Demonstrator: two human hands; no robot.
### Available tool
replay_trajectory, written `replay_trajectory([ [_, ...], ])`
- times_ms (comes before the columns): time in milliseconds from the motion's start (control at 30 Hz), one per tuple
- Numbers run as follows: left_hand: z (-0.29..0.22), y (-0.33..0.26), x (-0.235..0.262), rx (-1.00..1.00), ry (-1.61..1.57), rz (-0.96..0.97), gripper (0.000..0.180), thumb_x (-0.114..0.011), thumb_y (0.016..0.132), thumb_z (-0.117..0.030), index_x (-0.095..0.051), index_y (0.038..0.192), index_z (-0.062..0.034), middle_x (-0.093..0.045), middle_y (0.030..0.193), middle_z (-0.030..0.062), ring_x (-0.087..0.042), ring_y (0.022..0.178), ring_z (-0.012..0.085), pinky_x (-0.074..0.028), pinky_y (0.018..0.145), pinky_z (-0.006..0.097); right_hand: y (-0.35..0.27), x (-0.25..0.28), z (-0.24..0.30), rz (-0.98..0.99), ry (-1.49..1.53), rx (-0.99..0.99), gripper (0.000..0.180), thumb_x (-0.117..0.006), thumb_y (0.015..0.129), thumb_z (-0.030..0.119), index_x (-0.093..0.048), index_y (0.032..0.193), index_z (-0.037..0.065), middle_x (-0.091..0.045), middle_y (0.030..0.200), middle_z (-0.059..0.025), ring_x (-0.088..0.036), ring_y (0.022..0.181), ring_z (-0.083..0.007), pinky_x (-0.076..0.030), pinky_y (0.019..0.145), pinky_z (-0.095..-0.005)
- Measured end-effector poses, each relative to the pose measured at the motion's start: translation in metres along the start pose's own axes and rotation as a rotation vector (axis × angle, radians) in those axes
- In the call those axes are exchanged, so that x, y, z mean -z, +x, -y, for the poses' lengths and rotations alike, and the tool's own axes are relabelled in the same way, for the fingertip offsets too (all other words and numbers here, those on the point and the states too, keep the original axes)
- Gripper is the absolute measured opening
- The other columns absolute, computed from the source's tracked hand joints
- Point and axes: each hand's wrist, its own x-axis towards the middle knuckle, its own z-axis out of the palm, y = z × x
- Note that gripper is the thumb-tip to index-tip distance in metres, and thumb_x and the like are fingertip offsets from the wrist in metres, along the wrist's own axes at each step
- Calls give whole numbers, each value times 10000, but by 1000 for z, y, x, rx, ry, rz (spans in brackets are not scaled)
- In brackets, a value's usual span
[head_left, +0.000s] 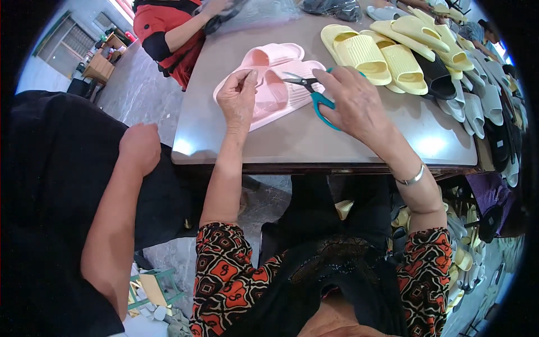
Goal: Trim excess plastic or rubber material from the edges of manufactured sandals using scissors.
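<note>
A pair of pale pink slippers (298, 84) lies side by side on the table in front of me. Over the left part of the pair is my left hand (237, 104), its thumb and fingers pinched together. What it pinches, if anything, is too small to make out. My right hand (357, 104) grips scissors (322, 108) with teal handles and dark blades. The blades are spread apart and point left, above the nearer pink slipper, with a gap between their tips and my left hand.
Yellow slippers (362, 56) lie to the right, beside a black slipper (433, 76) and a heap of grey ones (474, 109). Clear plastic bags (264, 16) sit at the table's far side. A person in dark clothes (62, 146) is close on my left; another in red (163, 28) stands beyond.
</note>
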Motion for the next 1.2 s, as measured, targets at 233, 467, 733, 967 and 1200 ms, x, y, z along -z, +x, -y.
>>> replay_trajectory([
  [233,-8,0,-3,19,-38,-28,113,-682,823,-76,-672,877,23,-607,711,3,-517,596,46,-441,545,192,23,-33,1,53,-53,34,503,-718,671,106,-537,1137,47,-563,938,-119,-568,869,-286,-473,737,-384],
  [467,-17,1,10,66,-115,-88,123,-665,842,-101,-671,878,16,-623,720,21,-539,606,58,-441,545,204,-6,-10,12,-33,117,-58,466,-739,681,100,-579,1117,53,-605,860,-125,-606,765,-290,-511,670,-338],
  [733,-66,-55,46,13,-839,398,147,-618,851,-79,-600,726,-4,-630,708,120,-581,598,199,-462,535,299,-87,22,-16,-127,379,-441,463,-759,682,33,-609,1120,44,-654,914,-100,-633,796,-170,-508,718,-260],
  [967,-120,-83,13,-34,-16,1702,382,-693,760,-123,-598,1112,-9,-623,1085,123,-593,988,280,-476,815,360,-153,50,-45,-69,415,-820,496,-759,661,6,-604,1132,22,-644,866,-50,-566,769,-85,-475,717,-234],
  [1200,-58,4,13,-29,675,413,399,-696,732,-118,-594,1093,15,-621,1065,177,-590,1003,271,-455,854,328,-189,67,-41,-64,411,-869,459,-755,666,54,-618,1102,13,-581,746,-23,-498,702,-70,-449,657,-250],
])
